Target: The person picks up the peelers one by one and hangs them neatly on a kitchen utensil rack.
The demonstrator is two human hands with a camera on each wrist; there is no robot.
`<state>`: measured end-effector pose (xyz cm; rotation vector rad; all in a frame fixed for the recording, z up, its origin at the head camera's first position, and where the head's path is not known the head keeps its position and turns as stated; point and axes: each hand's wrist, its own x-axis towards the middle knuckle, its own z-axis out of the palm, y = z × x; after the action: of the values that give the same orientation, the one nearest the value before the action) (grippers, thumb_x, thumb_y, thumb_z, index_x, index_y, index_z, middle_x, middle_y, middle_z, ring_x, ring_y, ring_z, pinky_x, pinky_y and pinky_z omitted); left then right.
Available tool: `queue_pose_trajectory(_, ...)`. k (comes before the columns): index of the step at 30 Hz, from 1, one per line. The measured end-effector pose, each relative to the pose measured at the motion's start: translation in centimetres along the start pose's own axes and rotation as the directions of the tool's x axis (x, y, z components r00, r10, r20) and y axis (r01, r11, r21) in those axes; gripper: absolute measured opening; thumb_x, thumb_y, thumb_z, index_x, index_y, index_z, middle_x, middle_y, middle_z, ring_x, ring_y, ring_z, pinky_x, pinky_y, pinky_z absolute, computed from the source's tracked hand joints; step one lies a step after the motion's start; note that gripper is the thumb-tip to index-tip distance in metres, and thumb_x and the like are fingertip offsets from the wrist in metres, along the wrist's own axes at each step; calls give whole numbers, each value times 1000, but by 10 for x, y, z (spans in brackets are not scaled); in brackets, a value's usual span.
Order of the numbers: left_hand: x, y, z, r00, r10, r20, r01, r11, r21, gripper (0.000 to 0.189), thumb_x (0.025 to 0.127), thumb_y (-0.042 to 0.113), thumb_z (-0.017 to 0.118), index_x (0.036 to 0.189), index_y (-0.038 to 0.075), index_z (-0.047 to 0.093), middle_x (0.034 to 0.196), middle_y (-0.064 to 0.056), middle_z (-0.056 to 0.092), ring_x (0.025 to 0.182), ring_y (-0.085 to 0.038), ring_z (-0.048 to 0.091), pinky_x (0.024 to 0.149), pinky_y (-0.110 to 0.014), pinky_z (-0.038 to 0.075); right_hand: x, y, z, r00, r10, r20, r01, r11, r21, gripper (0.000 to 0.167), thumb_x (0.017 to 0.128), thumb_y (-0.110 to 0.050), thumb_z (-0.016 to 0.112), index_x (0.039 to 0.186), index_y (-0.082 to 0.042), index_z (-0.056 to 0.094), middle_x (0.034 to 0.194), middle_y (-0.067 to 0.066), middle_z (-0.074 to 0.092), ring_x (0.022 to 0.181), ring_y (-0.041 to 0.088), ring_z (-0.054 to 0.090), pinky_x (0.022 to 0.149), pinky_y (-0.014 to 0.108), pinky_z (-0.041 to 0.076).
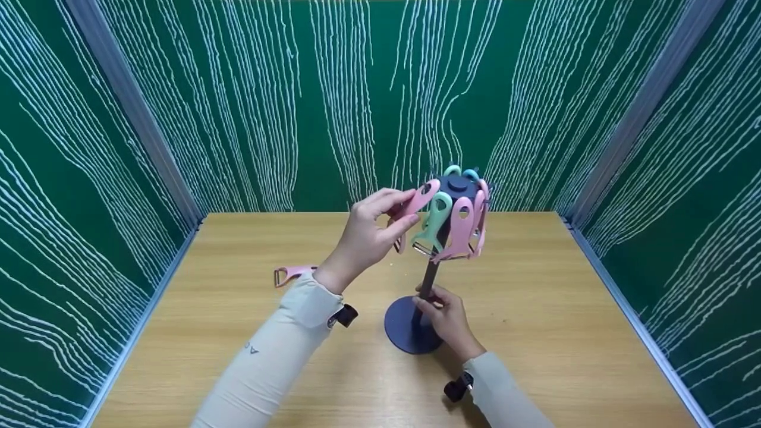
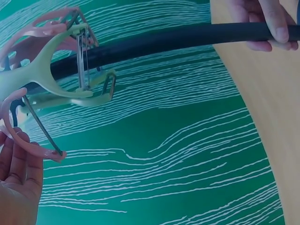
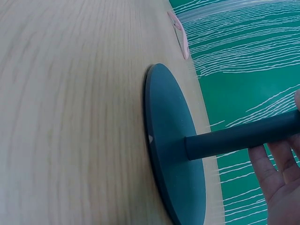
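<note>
My left hand (image 1: 371, 229) pinches a pink peeler (image 1: 419, 199) between thumb and fingers, its holed end up against the top of a dark stand. In the left wrist view the pink peeler's (image 2: 37, 150) metal blade shows beside the fingers. Lower down, my right hand (image 1: 449, 318) grips the stand's pole (image 1: 429, 279) above its round base (image 1: 410, 327). Around the stand's top (image 1: 457, 185) hang several peelers, among them a green peeler (image 1: 439, 217) and a pink peeler (image 1: 462, 223) facing me.
Another pink peeler (image 1: 291, 273) lies on the wooden table (image 1: 226, 333), partly behind my left forearm. Green walls (image 1: 380, 119) with white wavy lines stand behind and at both sides, with metal posts at the corners.
</note>
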<state>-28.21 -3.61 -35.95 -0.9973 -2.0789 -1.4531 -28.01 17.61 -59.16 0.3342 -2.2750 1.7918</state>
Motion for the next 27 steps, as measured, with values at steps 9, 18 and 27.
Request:
queue_pose_trajectory(9, -7, -1, 9, 999, 41, -29, -41, 999, 0, 40, 98, 7, 80, 136, -3, 71, 118, -16, 75, 100, -23, 71, 90, -29, 64, 0, -2, 1, 1000, 27, -8, -27, 1000, -11, 11, 97, 1, 78, 107, -5, 79, 102, 12, 78, 96, 15, 74, 82, 21, 61)
queue_pose_trajectory(18, -12, 0, 18, 992, 115, -53, -115, 993, -5, 40, 95, 9, 85, 131, -1, 70, 111, -14, 75, 93, -22, 71, 84, -27, 63, 1, -1, 1, 1000, -1, -14, 1, 1000, 12, 10, 96, 1, 79, 104, -5, 79, 100, 12, 79, 93, 9, 73, 80, 20, 61)
queue_pose_trajectory(27, -11, -1, 23, 990, 135, -48, -135, 991, -6, 43, 93, 7, 86, 130, -2, 67, 112, -15, 75, 94, -23, 71, 86, -30, 64, 1, -1, 0, 1000, 12, -9, -13, 1000, -5, 11, 96, 0, 80, 105, -6, 80, 101, 12, 80, 95, 11, 74, 81, 20, 61)
